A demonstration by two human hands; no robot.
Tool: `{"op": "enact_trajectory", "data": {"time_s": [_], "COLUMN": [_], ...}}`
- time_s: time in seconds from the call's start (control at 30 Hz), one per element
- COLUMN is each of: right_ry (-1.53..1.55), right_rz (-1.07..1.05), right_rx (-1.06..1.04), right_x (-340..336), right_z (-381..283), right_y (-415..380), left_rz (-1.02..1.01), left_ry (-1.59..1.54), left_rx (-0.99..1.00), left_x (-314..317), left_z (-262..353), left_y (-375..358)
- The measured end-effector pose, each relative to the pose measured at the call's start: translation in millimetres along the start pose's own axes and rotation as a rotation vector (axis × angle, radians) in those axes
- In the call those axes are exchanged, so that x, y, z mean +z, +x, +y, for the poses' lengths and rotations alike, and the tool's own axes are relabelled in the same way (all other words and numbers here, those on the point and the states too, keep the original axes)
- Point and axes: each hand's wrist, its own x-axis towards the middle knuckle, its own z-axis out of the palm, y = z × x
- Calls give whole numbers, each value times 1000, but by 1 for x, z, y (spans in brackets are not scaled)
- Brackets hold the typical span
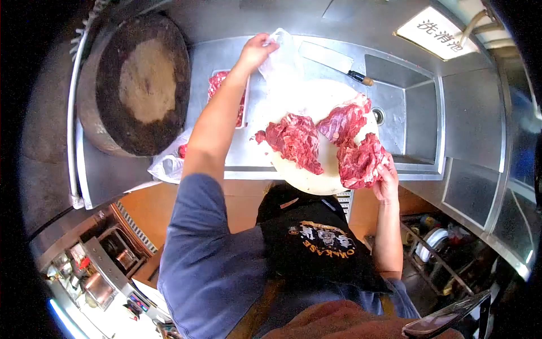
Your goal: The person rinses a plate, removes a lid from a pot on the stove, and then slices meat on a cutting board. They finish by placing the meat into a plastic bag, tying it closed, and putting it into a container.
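Raw beef slab [361,161] under the right hand's [386,182] curled grip looks heavy, limp, slick, best cupped underneath, while the left hand [255,51] pinches a plastic bag [282,59].

Meat slabs [316,141] crowd board [307,178]; sink [418,113] seemingly open.
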Motion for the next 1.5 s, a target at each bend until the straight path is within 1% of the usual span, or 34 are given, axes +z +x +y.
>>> {"op": "enact_trajectory", "data": {"time_s": [0.03, 0.1, 0.17, 0.23, 0.27, 0.3, 0.37, 0.4, 0.43, 0.5, 0.53, 0.57, 0.63, 0.67, 0.7, 0.73, 0.77, 0.83, 0.87, 0.9, 0.97, 1.0, 1.03, 1.07, 1.1, 1.13, 1.2, 1.23, 1.3, 1.33, 1.37, 1.43, 1.47, 1.5], "right_ry": [6, -6, -6, 22, 36, 36, 124, 138, 142, 186, 250, 329, 412, 434, 457, 411, 409, 403, 418, 405, 458, 375, 288, 225, 157, 116, 67, 56, 148, 210, 303, 378, 408, 349], "right_rz": [19, 15, -38, -89, -111, -118, -165, -208, -211, -328, -404, -359, -251, -230, -207, -200, -198, -209, -197, -209, -236, -174, -119, -92, -52, -35, -2, 3, -67, -106, -65, -147, -133, -172], "right_rx": [0, -21, 6, 5, 1, -3, -14, -16, -17, -34, -11, 12, 153, 215, 274, 246, 257, 216, 213, 224, 115, 109, 110, 92, 64, 50, 16, 11, 30, 47, 36, 22, 17, 27], "right_x": [-2, 2, -4, -1, 2, 3, 5, -8, -10, -11, -11, -7, -7, 1, 10, 22, 24, 23, 13, 1, -19, -19, -13, 6, 24, 35, 53, 63, 76, 67, 58, 77, 97, 96], "right_z": [0, -3, -2, -5, -9, -14, -23, -21, -24, -28, -22, -12, 24, 30, 38, 36, 35, 34, 35, 36, 37, 35, 32, 28, 21, 23, 21, 19, 11, 10, 15, 7, 6, 18], "right_y": [0, 5, 15, 25, 29, 31, 34, 39, 42, 49, 59, 69, 106, 120, 129, 130, 133, 141, 150, 157, 179, 187, 189, 188, 183, 183, 180, 171, 160, 163, 164, 139, 128, 132], "left_rz": [54, 24, 3, -70, -69, -65, 123, -62, -61, -382, -677, -659, 64, 77, 206, 328, 336, 525, 485, 501, 445, 352, 425, 341, 226, 207, 81, 79, -225, -235, -262, -754, -703, -631], "left_ry": [202, 175, 136, -174, -265, -263, -657, -912, -908, -1382, -1595, -1590, -1085, -1082, -940, -797, -799, 300, 414, 405, 566, 676, 771, 631, 493, 464, 397, 385, 87, -96, -274, -962, -1185, -1399], "left_rx": [234, 263, 284, 341, 343, 350, 108, 100, 103, -84, 5, 0, -283, -289, -321, -350, -359, -219, -83, -91, -90, -137, 16, -5, -103, -19, 326, 329, 55, -7, -74, 216, 154, 76], "left_x": [-8, -12, -7, 7, 15, 21, 30, 31, 31, 23, 19, 26, 46, 52, 56, 57, 55, 49, 46, 46, 47, 43, 48, 47, 45, 52, 68, 65, 58, 48, 31, 5, -7, -13], "left_z": [28, 65, 96, 127, 140, 142, 141, 149, 146, 119, 84, 57, 20, 19, 19, 16, 11, 6, 3, 13, 24, 17, 0, 8, 30, 17, 22, 39, 81, 107, 120, 59, 46, 34], "left_y": [-23, -54, -83, -107, -117, -119, -121, -132, -139, -148, -143, -137, -135, -140, -147, -149, -149, -149, -153, -159, -174, -174, -175, -180, -185, -176, -166, -176, -189, -211, -231, -208, -213, -213]}}
